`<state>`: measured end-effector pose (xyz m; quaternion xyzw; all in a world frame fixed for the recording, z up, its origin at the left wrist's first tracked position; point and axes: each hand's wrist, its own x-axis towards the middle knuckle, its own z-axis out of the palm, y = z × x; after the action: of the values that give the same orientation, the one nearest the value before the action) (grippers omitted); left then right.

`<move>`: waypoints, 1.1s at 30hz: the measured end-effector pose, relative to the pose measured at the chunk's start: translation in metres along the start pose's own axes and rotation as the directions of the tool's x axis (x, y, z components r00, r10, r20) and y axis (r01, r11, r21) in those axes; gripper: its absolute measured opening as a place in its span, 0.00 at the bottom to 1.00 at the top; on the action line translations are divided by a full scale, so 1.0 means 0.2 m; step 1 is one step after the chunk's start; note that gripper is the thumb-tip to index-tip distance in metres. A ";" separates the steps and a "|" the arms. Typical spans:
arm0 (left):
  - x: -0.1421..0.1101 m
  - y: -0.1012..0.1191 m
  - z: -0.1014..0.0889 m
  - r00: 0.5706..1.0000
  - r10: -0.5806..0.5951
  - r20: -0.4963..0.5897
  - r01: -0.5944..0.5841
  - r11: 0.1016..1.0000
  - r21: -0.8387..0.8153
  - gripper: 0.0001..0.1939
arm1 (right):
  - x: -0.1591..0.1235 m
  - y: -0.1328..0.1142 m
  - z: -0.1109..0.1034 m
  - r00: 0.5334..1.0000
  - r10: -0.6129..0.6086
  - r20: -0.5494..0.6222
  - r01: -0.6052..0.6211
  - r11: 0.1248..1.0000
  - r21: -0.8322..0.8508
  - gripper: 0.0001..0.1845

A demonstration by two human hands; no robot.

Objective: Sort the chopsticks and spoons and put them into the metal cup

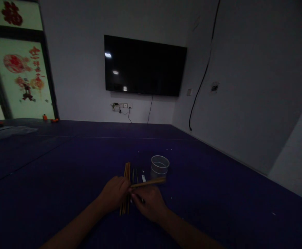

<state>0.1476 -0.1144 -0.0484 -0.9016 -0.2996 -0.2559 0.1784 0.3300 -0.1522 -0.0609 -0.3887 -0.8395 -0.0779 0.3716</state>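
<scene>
On the surface (75, 214), a row of sticks (127, 168) was laid, partly covered by the left hand (116, 192); the right hand (152, 202) was placed just to its right; from between them a loose stick (148, 182) was pointed rightward, before the cup (160, 169); loose items (143, 178) were set between row and cup; behind, a television (145, 65) was mounted above sockets (125, 105), flanked by a door (31, 90) at left and a cable (203, 81) at right.
</scene>
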 end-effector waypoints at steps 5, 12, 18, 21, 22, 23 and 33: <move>0.00 0.01 0.00 0.999 0.051 -0.018 -0.051 0.999 -0.019 0.18 | 0.00 0.00 0.00 0.999 -0.017 0.035 0.016 1.000 0.019 0.12; -0.01 -0.01 0.01 0.998 0.021 -0.057 -0.024 0.998 -0.053 0.18 | 0.01 0.00 -0.01 1.000 -0.002 0.024 0.002 1.000 0.006 0.13; -0.03 -0.02 0.03 0.997 0.068 -0.038 -0.071 0.995 -0.069 0.21 | -0.02 0.00 0.00 1.000 0.030 0.005 -0.031 0.996 0.085 0.14; -0.03 -0.02 0.03 0.997 0.070 0.022 -0.067 0.992 -0.111 0.23 | -0.03 0.01 -0.02 0.997 0.046 0.058 -0.051 0.996 0.079 0.19; -0.03 -0.02 0.03 0.997 0.068 0.041 -0.062 0.990 -0.126 0.24 | -0.03 0.01 -0.03 0.997 0.037 0.069 -0.042 0.996 0.076 0.21; -0.04 -0.01 0.02 0.996 0.069 0.054 -0.061 0.989 -0.137 0.25 | -0.04 0.01 -0.04 0.997 0.022 0.072 -0.027 0.997 0.076 0.24; -0.03 0.02 -0.01 0.978 0.201 0.055 -0.192 0.971 -0.143 0.37 | -0.01 -0.04 -0.08 0.979 -0.189 -0.083 0.197 0.974 0.114 0.27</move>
<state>0.1456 -0.1197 -0.0505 -0.9453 -0.1964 -0.2257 0.1300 0.3345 -0.1650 -0.0503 -0.2788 -0.8627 -0.0760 0.4150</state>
